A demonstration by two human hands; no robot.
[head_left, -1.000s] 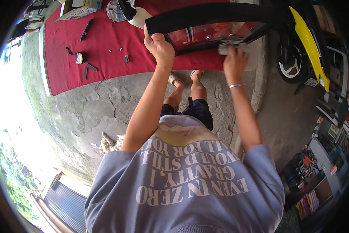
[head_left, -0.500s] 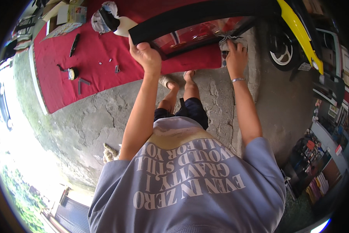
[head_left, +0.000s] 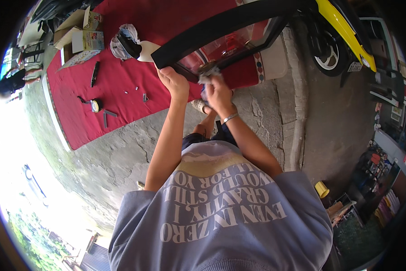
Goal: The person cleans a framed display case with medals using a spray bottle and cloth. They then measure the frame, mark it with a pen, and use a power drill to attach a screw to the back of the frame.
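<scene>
I hold a black-framed glass panel up in front of me, over a red mat. My left hand is closed around the frame's lower left edge. Close beside it, my right hand presses a crumpled grey cloth against the lower edge of the glass. A thin bracelet sits on my right wrist. My feet in sandals show below the hands, on cracked concrete.
On the red mat lie a tape measure, a black tool, small metal parts, cardboard boxes and a white and black bundle. A yellow vehicle's wheel stands at the right. Cluttered shelves fill the lower right.
My right hand has slid left along the frame with the cloth and is now beside my left hand. The panel sits more tilted and nearer in view.
</scene>
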